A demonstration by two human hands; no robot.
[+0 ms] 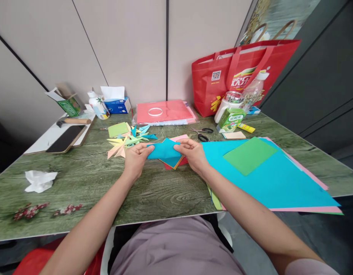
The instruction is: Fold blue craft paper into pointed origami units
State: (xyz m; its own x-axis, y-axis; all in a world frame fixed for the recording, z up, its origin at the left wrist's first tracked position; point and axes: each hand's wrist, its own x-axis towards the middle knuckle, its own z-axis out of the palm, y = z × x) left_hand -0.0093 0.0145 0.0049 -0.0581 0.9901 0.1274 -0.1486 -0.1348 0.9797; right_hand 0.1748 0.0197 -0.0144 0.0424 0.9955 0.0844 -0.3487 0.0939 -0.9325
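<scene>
A folded strip of blue paper [161, 151] is held up level between my two hands. My left hand [135, 158] pinches its left end between thumb and fingers. At the other end, my right hand [192, 153] grips the corner the same way. Beneath and behind the strip lie small squares of coloured paper [180, 138] in pink, blue, orange and red, partly hidden by it. Just beyond my left hand is a heap of folded paper pieces [123, 143] in yellow, peach, green and blue, with a light green square [118, 130] beside it.
Large blue sheets [279, 179] with a green square [251, 154] on top cover the right side. Scissors [203, 133], a green drink carton [230, 120] and a red bag [210, 89] stand beyond. A phone [66, 138], hammer [74, 121] and crumpled tissue [40, 180] lie left.
</scene>
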